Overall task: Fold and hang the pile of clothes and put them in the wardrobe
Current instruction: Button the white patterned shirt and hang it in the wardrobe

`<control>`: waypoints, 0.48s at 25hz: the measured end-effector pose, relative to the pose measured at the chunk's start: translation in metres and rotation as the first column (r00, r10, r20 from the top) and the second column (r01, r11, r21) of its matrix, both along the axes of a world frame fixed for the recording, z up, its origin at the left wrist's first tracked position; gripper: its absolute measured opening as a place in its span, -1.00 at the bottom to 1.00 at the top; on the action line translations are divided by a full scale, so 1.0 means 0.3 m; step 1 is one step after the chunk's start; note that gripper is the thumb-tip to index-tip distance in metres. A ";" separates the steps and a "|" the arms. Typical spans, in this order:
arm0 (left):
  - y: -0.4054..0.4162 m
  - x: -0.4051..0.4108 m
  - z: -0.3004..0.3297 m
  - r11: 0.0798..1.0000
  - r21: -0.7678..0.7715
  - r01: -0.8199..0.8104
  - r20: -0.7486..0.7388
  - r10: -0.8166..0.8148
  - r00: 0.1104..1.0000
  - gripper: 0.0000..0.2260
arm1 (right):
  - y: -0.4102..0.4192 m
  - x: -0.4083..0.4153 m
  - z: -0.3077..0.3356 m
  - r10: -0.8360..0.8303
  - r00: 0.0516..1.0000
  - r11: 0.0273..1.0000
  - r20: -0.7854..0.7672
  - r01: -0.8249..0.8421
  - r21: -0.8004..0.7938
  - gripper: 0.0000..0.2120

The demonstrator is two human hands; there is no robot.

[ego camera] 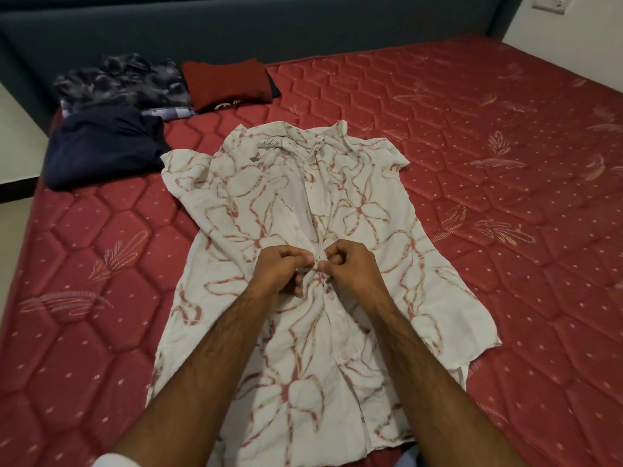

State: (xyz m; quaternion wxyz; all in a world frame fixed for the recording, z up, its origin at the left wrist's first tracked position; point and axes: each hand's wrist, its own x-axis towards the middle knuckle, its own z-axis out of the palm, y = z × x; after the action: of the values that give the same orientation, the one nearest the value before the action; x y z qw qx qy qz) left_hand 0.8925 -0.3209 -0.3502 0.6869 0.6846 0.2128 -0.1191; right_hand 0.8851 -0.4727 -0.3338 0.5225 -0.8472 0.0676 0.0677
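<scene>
A white shirt (296,298) with a red flower print lies spread face up on the red quilted mattress (505,230), its hem at the near edge and its collar pointing toward the far edge. Both forearms reach out over its lower half. The left hand (279,269) and the right hand (350,264) meet at the shirt's front placket, about midway up the garment, knuckles almost touching. Each hand has its fingers curled in, and thumb and fingertips of both pinch the cloth at the placket, which bunches into small creases between them. Below the hands the front is closed, with buttons showing along the strip; above them the two front panels lie slightly parted up to the collar. The short sleeves stick out to either side.

Farther off, near the far left corner of the mattress, lies a crumpled navy garment (104,146). Behind it sits a dark patterned garment (118,82), and just beside that, a folded dark red garment (229,84). A dark grey headboard (236,25) runs along the far edge.
</scene>
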 end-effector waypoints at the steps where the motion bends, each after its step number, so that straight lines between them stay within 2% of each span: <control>1: 0.000 0.001 0.000 1.000 -0.003 0.002 -0.002 -0.002 1.000 -0.94 | 0.003 -0.002 -0.002 0.006 1.000 1.000 0.015 -0.006 -0.013 -0.84; 5: 0.003 0.004 0.004 1.000 -0.010 0.003 -0.013 -0.003 1.000 -0.92 | 0.018 -0.001 -0.024 -0.022 0.997 0.998 0.067 0.026 -0.054 -0.83; 10: 0.002 0.004 -0.004 1.000 0.006 0.004 -0.022 -0.004 1.000 -0.93 | 0.026 0.001 -0.037 0.008 0.991 0.979 0.131 0.019 -0.202 -0.94; 12: -0.003 0.006 -0.001 1.000 0.012 0.001 -0.017 -0.001 1.000 -0.93 | 0.027 -0.002 -0.032 0.025 0.989 0.976 0.147 0.007 -0.216 -0.96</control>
State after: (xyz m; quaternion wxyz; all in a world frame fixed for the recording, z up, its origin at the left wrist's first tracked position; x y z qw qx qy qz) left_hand 0.8942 -0.3217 -0.3506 0.6810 0.6877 0.2190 -0.1242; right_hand 0.8846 -0.4646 -0.3433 0.4308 -0.9019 0.0317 -0.0009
